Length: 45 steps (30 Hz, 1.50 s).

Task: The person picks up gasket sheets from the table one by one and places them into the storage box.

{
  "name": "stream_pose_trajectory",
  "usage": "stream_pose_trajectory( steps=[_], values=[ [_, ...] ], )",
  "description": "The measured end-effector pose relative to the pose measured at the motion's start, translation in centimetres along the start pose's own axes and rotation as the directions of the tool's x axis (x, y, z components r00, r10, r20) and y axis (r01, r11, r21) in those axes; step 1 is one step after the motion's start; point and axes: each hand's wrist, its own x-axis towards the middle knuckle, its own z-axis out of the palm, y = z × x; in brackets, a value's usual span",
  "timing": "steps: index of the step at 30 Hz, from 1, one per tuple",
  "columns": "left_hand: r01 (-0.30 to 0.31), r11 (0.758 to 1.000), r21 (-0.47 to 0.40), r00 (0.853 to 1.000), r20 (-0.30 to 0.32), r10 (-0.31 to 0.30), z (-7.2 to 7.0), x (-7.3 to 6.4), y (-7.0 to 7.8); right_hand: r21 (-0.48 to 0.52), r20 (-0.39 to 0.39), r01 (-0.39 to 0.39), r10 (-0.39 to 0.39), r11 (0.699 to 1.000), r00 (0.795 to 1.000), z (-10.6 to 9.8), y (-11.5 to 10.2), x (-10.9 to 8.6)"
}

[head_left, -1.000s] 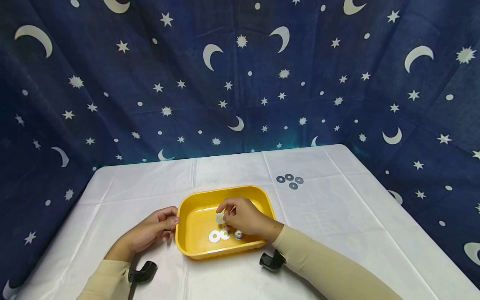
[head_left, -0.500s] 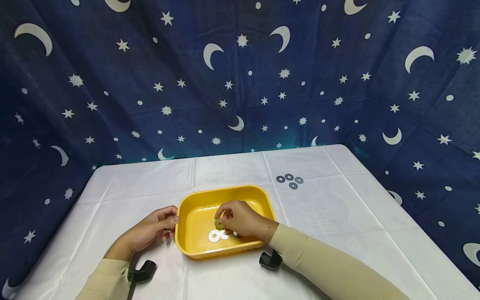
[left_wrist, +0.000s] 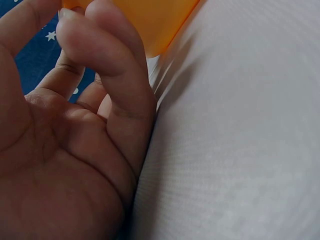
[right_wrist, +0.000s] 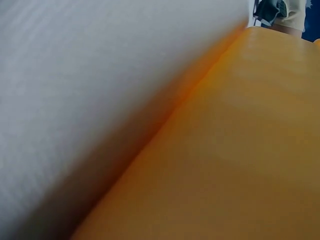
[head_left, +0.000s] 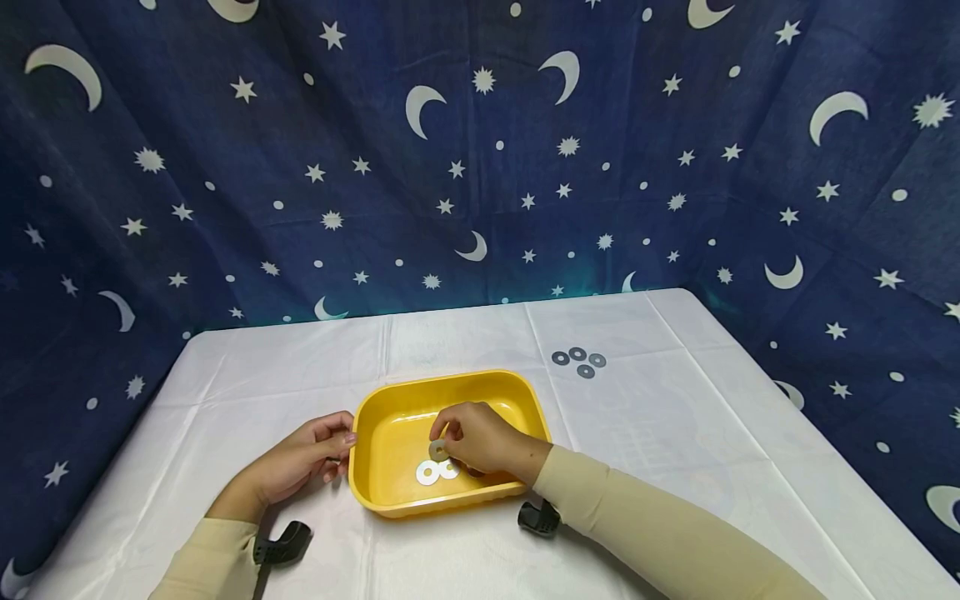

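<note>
In the head view, my right hand [head_left: 483, 435] reaches into the yellow tray [head_left: 378, 400] and pinches a flat metal washer [head_left: 438, 452] between thumb and fingers, low over the tray floor. Two more washers lie just below it, the left washer [head_left: 427, 472] fully visible and the other partly under the hand. A further piece is mostly hidden by that hand. My left hand [head_left: 300, 458] holds the tray's left rim, thumb at the edge and curled fingers [left_wrist: 95, 50] against the outer wall. The right wrist view shows only the tray's outer wall [right_wrist: 240, 150] close up.
Several darker grey washers [head_left: 577, 354] lie in a loose group on the white tablecloth [head_left: 675, 467], behind and right of the tray. A dark blue curtain [head_left: 510, 183] with moons and stars hangs behind and beside the table.
My right hand has lowered slightly toward the near side of the tray with the pinched washer, which now looks darker. The left hand and tray have stayed in place.
</note>
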Motion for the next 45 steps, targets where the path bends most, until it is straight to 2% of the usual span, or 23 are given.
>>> stream_pose_trajectory(
  steps=[6,20,23,26,31,38,45],
  values=[
    [0.006,1.000,-0.012,1.000,-0.007,-0.006,-0.2,-0.1,-0.1,-0.153,-0.020,0.036,-0.039,0.988,0.999,0.1,0.1,0.4],
    [-0.020,0.999,-0.033,1.000,0.002,0.020,-0.4,-0.3,-0.3,-0.238,-0.018,0.064,-0.070,0.969,0.997,0.5,0.0,0.9],
    [-0.012,0.999,-0.031,1.000,-0.002,0.012,-0.4,-0.3,-0.3,-0.227,-0.027,0.061,-0.069,0.972,0.997,0.4,-0.1,0.8],
    [-0.002,1.000,-0.029,1.000,-0.009,0.001,-0.3,-0.2,-0.2,-0.170,-0.036,0.055,-0.062,0.984,0.997,0.1,-0.1,0.6],
    [0.004,1.000,-0.025,1.000,-0.011,-0.005,-0.2,-0.1,-0.3,-0.081,-0.094,0.075,-0.083,0.994,0.992,-1.0,-0.3,-0.3],
    [0.004,1.000,-0.014,1.000,-0.007,-0.005,0.0,0.2,-0.3,-0.025,-0.209,0.160,-0.161,0.987,0.965,-3.7,-0.2,-2.4],
    [0.020,1.000,-0.013,1.000,-0.022,-0.021,0.1,0.1,-0.2,-0.008,-0.327,0.138,-0.133,0.990,0.936,-6.6,0.6,-3.8]
  ],
)
